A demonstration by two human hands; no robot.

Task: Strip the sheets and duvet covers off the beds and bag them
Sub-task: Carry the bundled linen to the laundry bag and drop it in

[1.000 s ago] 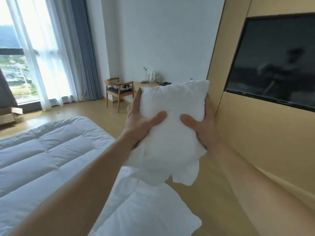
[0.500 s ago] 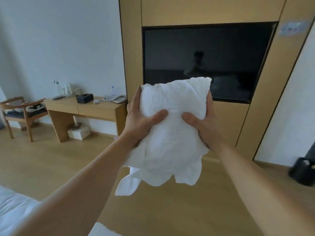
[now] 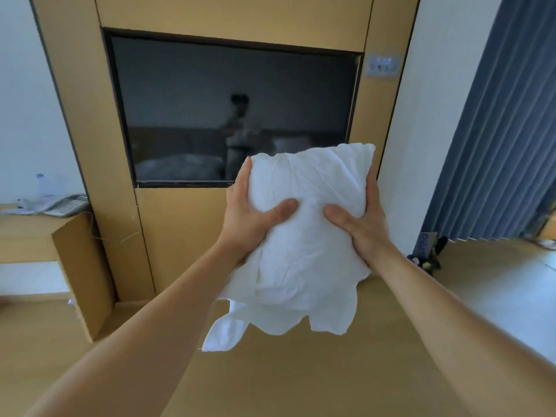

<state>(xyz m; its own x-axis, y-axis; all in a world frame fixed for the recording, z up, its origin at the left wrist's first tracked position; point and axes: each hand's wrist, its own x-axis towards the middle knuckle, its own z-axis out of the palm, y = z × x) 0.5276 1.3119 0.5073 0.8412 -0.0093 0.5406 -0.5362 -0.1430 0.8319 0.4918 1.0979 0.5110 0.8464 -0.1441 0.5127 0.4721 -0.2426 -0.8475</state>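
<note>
The white linen bundle (image 3: 304, 260), perhaps a pillowcase, stands long-axis upright in mid-air, clenched on either side by the left grip (image 3: 249, 227) and right grip (image 3: 362, 228), equally near

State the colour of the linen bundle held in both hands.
The linen bundle is plain white, unpatterned; the head view, the only one, shows it clearly.

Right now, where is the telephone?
In the head view, the telephone sits far left on the desk, beside the wooden wall panel holding the television.
</note>
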